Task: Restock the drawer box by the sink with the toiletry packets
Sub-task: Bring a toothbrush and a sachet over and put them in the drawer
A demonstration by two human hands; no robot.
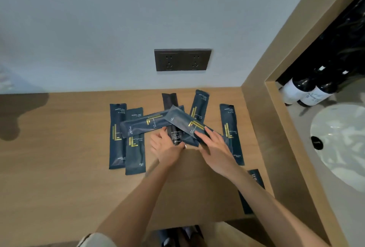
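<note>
left hand: the left hand (pixel 166 148), straight below the socket plate (pixel 182 60), has its fingers curled round the lower end of the black packet (pixel 169 99); it is grasping it
right hand: the right hand (pixel 215 148), below and a little right of the socket plate, lays nearly straight fingers on the slanted packet (pixel 185 123); pressing, not wrapped; thumb hidden
toiletry packets: dark blue toiletry packets (pixel 118 136) lie fanned below the socket plate; several upright, two crossed over the black packet; a stray packet (pixel 254 177) sits far below-right, partly under the right forearm
drawer box: a wood-coloured drawer box (pixel 197 187) seems to lie far below the socket plate, between the forearms; its outline blends into the wood; I cannot tell whether it is open
risk, scatter: pulling the black packet from under the crossed ones would likely drag them askew; glossy film probably slides easily on smooth wood
risk, weak hold: a flat press gives little purchase; the slanted packet may slip free
risk, omission: the stray packet could be overlooked, or swept aside by the forearm
surface: light brown wood-grain surface (pixel 59 167), shadowed far left of the socket plate
room: pale grey wall (pixel 98 19); right of the socket plate a wooden partition (pixel 256 108), then a white sink (pixel 339 148) and two dark bottles (pixel 304 92)
</note>
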